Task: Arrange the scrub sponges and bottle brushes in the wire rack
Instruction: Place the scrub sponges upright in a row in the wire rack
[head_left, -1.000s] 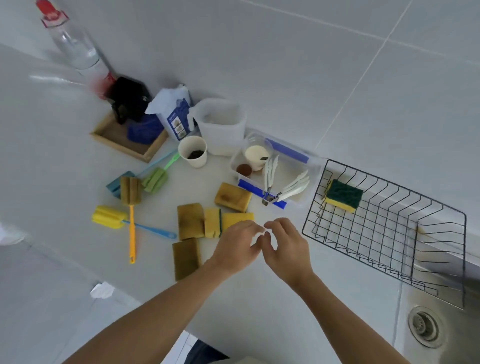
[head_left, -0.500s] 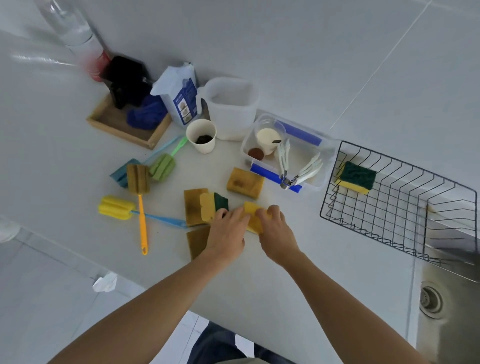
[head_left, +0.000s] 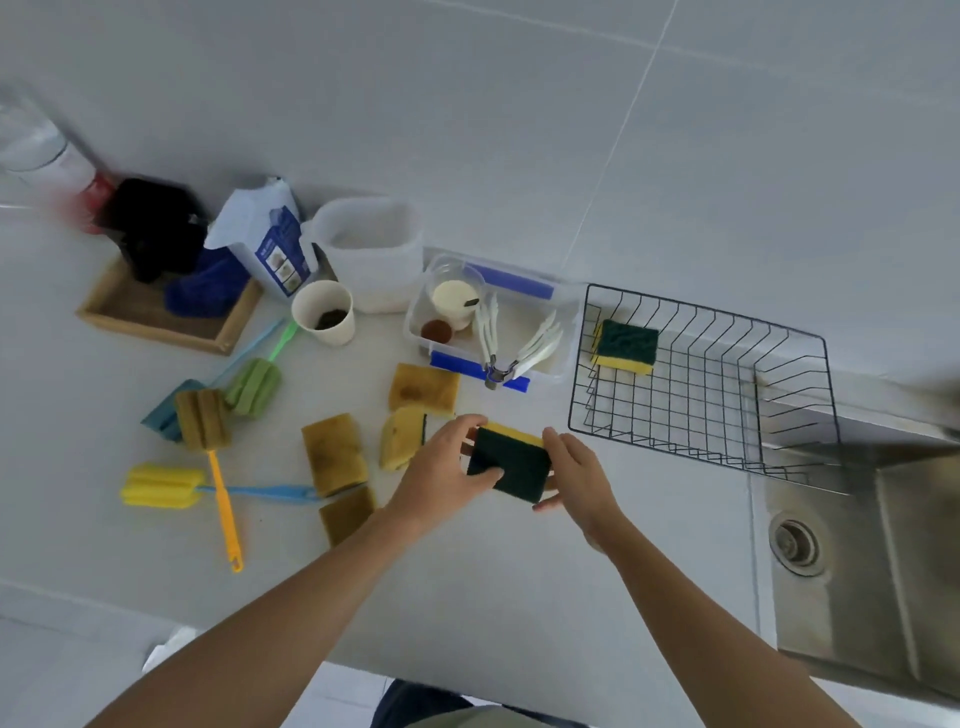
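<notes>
Both hands (head_left: 441, 467) (head_left: 579, 475) hold a green-faced sponge (head_left: 511, 467) beside wire rack (head_left: 701, 374).

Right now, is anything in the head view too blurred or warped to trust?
Head view: the clear bottle at far left is motion-smeared; the wire rack and sink bow from wide-angle distortion; the green-topped sponge held by left hand and right hand is sharp; lighting is flat, without glare.

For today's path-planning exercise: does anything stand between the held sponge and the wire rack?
Nothing visible does. Both hands hold the sponge above bare counter, and the rack lies just beyond it to the right, open on top, with one sponge in its far left corner.
</notes>
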